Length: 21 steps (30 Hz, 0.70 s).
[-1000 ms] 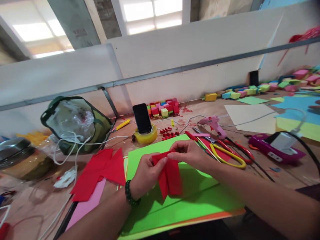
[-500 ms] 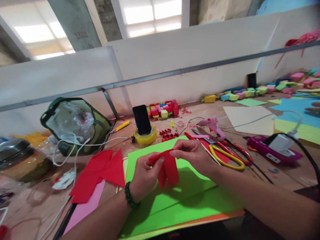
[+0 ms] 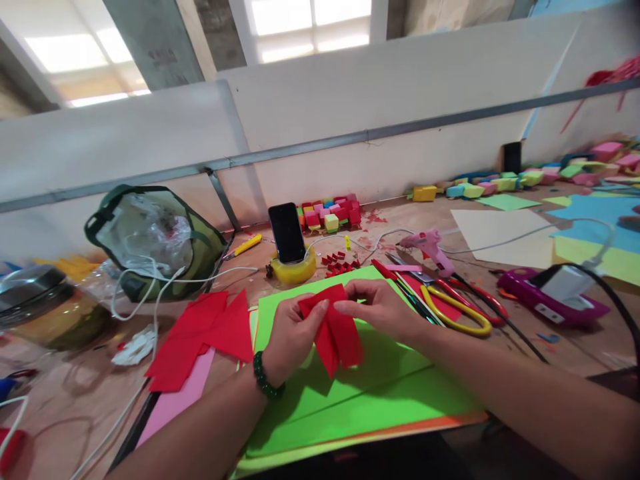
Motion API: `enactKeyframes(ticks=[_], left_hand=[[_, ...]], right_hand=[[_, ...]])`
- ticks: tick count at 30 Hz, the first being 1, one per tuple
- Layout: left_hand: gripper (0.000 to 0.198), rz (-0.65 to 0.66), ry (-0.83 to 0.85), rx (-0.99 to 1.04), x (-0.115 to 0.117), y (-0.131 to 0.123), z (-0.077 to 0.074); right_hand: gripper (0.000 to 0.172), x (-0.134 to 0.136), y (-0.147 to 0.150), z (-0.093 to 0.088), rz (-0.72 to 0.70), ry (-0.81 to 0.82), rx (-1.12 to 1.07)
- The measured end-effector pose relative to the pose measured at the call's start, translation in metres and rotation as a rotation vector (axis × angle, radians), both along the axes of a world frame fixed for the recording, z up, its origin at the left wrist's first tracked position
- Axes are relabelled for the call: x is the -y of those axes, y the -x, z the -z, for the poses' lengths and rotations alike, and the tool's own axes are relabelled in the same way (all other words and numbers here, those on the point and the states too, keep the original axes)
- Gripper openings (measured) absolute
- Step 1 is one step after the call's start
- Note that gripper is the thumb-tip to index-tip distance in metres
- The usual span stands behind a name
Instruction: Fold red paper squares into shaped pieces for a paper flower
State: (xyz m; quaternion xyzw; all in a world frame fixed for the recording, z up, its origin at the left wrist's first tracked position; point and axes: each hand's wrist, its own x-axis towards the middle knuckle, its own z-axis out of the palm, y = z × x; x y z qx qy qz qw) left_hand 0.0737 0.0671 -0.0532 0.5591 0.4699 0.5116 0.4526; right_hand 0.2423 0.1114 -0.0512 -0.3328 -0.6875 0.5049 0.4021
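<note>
A folded red paper strip [image 3: 336, 332] hangs between both hands above the stack of bright green sheets [image 3: 380, 393]. My left hand [image 3: 291, 335], with a dark green bead bracelet at the wrist, pinches the strip's upper left corner. My right hand [image 3: 381, 309] pinches the top edge from the right, fingers closed on the paper. Loose red paper pieces [image 3: 205, 337] lie to the left over a pink sheet [image 3: 177, 403].
Yellow-handled scissors [image 3: 457, 313], a pink glue gun [image 3: 429, 248], a phone [image 3: 287, 233] propped on a yellow tape roll, small red folded pieces [image 3: 340, 265], a green bag [image 3: 155, 243], white cables, a purple tool [image 3: 555, 297], coloured blocks and paper sheets along the back and right.
The hands and the red strip have shifted only slightly, a little lower and closer together over the green sheets; the grip on the paper is unchanged.
</note>
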Motion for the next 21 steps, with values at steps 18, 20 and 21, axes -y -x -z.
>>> enactKeyframes(ticks=[18,20,21], left_hand=[[0.03,0.195,0.241,-0.12,-0.015,0.014,-0.004],[0.028,0.144,0.232,-0.114,-0.019,0.016,-0.002],[0.027,0.114,0.225,-0.111,-0.02,0.017,0.0]], right_hand=[[0.033,-0.003,-0.002,-0.004,-0.213,0.094,0.411],[0.033,-0.008,-0.003,-0.002,-0.183,0.11,0.408],[0.034,-0.01,-0.004,-0.001,-0.158,0.107,0.406]])
